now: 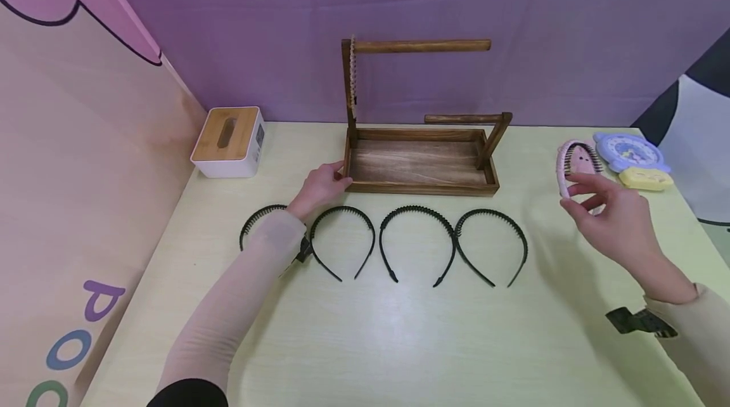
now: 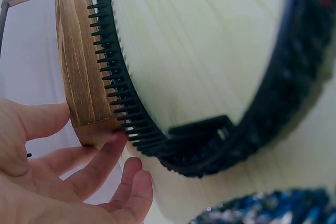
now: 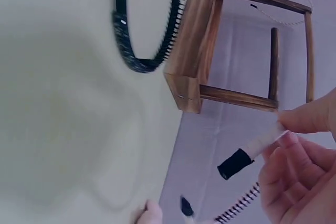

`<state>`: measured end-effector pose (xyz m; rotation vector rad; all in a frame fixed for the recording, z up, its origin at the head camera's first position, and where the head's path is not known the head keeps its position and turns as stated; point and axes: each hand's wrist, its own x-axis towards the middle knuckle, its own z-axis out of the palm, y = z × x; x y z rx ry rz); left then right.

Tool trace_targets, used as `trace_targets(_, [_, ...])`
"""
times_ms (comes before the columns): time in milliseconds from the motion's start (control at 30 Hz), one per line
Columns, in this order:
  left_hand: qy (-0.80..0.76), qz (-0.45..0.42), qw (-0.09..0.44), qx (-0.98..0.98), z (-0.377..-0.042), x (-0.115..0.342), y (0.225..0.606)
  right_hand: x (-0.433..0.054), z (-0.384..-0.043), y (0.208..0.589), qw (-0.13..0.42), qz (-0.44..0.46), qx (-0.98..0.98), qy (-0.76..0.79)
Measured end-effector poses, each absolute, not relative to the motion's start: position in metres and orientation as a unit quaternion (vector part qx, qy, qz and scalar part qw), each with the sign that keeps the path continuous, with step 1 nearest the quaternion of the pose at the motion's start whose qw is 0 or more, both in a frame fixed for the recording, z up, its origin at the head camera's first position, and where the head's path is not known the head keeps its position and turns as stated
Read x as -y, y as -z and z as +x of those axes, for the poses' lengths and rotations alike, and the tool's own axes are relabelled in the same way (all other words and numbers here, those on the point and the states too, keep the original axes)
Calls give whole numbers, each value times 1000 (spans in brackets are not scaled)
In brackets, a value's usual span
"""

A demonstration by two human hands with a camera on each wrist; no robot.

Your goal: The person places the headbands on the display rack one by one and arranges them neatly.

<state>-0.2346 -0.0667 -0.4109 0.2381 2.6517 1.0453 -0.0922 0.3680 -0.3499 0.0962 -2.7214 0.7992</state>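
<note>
My left hand (image 1: pixel 322 188) is at the left end of a brown wooden rack (image 1: pixel 422 189), which has a tray base and two side posts with bars. In the left wrist view its thumb and fingers (image 2: pixel 107 153) grip the tray's end corner. A beaded headband (image 1: pixel 352 74) hangs at the left end of the rack's upper bar. Far to the right, my right hand (image 1: pixel 613 217) pinches one end of a pale pink toothed headband (image 1: pixel 561 169), raised off the table. Its dark-tipped end (image 3: pixel 236 163) shows in the right wrist view.
Several black toothed headbands (image 1: pixel 417 208) lie in a row before the rack, one partly hidden by my left arm. A white tissue box (image 1: pixel 228 169) with wooden lid stands back left. By my right hand lie a pink face-shaped item (image 1: pixel 580 161), a blue item (image 1: pixel 633 151) and a yellow one (image 1: pixel 646 179).
</note>
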Motion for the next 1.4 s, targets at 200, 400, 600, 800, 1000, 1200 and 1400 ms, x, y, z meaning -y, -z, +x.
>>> trace_targets(200, [-367, 82, 140, -916, -234, 67, 411, -363, -109, 340, 235, 50, 914, -328])
trace_targets(400, [-367, 82, 143, -916, -234, 66, 411, -361, -124, 330, 270, 54, 895, -350])
trace_targets(600, [-365, 82, 141, -917, -235, 67, 411, -357, -140, 323, 280, 38, 895, -345])
trace_targets(800, [-369, 83, 143, -915, -236, 68, 412, -350, -153, 314, 274, 6, 899, -342])
trace_targets(1000, [-367, 85, 142, -915, -235, 67, 412, -340, -164, 305, 284, -24, 889, -360])
trace_targets(1200, [-366, 82, 142, -916, -236, 66, 411, -333, -175, 301, 295, -24, 877, -379])
trace_targets(1400, [-364, 75, 142, -917, -235, 66, 412, -324, -185, 297, 280, -30, 875, -393])
